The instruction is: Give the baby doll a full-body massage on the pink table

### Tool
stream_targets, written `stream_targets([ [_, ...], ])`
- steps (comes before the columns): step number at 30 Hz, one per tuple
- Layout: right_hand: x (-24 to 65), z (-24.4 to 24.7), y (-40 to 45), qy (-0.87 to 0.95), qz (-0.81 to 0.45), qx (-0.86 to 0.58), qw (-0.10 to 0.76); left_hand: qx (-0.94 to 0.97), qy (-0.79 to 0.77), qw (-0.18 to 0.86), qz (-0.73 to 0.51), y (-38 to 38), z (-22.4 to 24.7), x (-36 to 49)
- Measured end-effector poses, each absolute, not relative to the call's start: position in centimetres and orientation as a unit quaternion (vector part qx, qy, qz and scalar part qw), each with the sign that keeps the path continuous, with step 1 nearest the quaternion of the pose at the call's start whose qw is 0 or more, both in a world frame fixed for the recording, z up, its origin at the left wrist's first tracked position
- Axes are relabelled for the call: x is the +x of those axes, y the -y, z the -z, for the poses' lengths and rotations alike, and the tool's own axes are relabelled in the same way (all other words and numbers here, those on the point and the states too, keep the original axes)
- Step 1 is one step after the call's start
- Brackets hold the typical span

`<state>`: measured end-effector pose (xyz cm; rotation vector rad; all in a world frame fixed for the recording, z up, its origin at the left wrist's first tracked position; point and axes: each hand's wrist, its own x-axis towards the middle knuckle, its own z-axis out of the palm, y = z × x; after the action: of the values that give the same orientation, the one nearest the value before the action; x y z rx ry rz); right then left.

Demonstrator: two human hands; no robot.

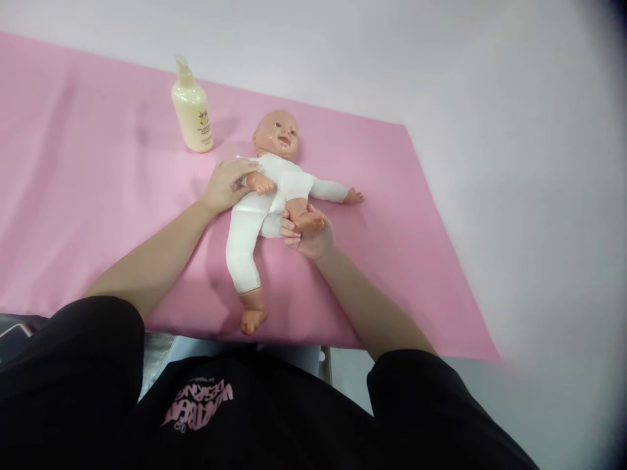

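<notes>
A baby doll [274,176] with a white cloth body lies on its back on the pink cloth, its head away from me. My left hand [226,185] is closed around the doll's arm on the left side, near the shoulder; the doll's small hand points out past my fingers. My right hand [311,238] grips the doll's leg on the right near the foot, with the knee bent up toward the belly. The other leg [243,254] lies stretched toward me, and the doll's arm on the right reaches out sideways.
A pale yellow pump bottle [192,117] stands on the pink cloth [108,163] left of the doll's head. The cloth covers part of a white surface [490,163]. A dark flat object with a light edge [14,339] shows at the lower left.
</notes>
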<state>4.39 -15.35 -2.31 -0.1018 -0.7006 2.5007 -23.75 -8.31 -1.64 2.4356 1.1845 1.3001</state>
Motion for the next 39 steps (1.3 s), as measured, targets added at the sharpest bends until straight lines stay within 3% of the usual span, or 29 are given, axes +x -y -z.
stream_targets([
  [6, 4.6, 2.5, 15.5, 0.347, -0.920, 0.052, 0.177, 0.723, -0.447, 0.115, -0.515, 7.5, 2.7, -24.4],
  [12, 3.8, 1.6, 15.8, 0.521, -0.828, 0.149, -0.146, 0.530, -0.518, 0.225, -0.633, 3.3, 5.4, -27.4],
  [15, 3.3, 1.1, 16.0, 0.578, -0.787, 0.101, -0.190, 0.472, -0.541, 0.288, -0.633, 2.0, 6.1, -28.5],
  [21, 3.7, 1.9, 15.8, 0.507, -0.833, 0.154, -0.161, 0.530, -0.503, 0.247, -0.636, 3.4, 5.1, -27.5],
  [26, 4.1, 3.4, 15.4, 0.372, -0.905, 0.195, 0.058, 0.689, -0.453, 0.141, -0.547, 6.8, 2.7, -25.2],
  [29, 4.1, 2.7, 15.2, 0.307, -0.928, 0.058, 0.202, 0.806, -0.377, 0.096, -0.446, 8.3, 1.3, -24.1],
  [31, 4.1, 2.0, 15.1, 0.289, -0.923, -0.035, 0.250, 0.834, -0.357, 0.082, -0.413, 8.7, 0.9, -23.6],
  [36, 4.1, 2.0, 15.2, 0.326, -0.905, -0.110, 0.251, 0.799, -0.391, 0.097, -0.446, 8.6, 1.4, -23.8],
  [39, 4.6, 2.7, 15.4, 0.373, -0.902, -0.066, 0.205, 0.738, -0.433, 0.123, -0.503, 7.6, 2.4, -24.4],
])
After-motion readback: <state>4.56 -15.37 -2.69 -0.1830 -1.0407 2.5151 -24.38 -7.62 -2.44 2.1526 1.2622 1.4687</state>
